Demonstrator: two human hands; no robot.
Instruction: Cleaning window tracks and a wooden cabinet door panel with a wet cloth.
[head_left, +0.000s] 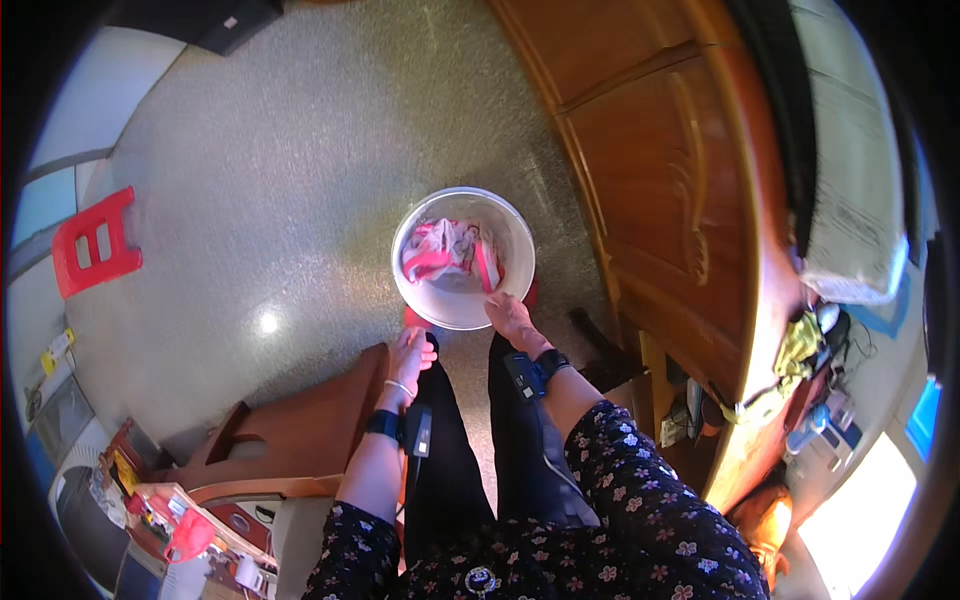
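Observation:
A round white bucket (517, 292) stands on the floor in front of my feet. Crumpled inside it lies a white cloth with pink bands (442, 251). My right hand (511, 316) reaches over the bucket's near right rim, its fingertips close to the lower end of a pink band. Whether those fingers pinch the cloth or only touch near it, I cannot tell. Beside my left knee, just outside the bucket's near left side, my left hand (411, 354) hangs with fingers loosely bent and no object visible in it. Red footwear (418, 318) shows partly under the near rim.
To the right stands a carved wooden cabinet (660, 165), with a large box (855, 210) on top. A wooden chair (300, 435) is close by my left arm. Farther left on the speckled floor (285, 187) is a red plastic stool (97, 244).

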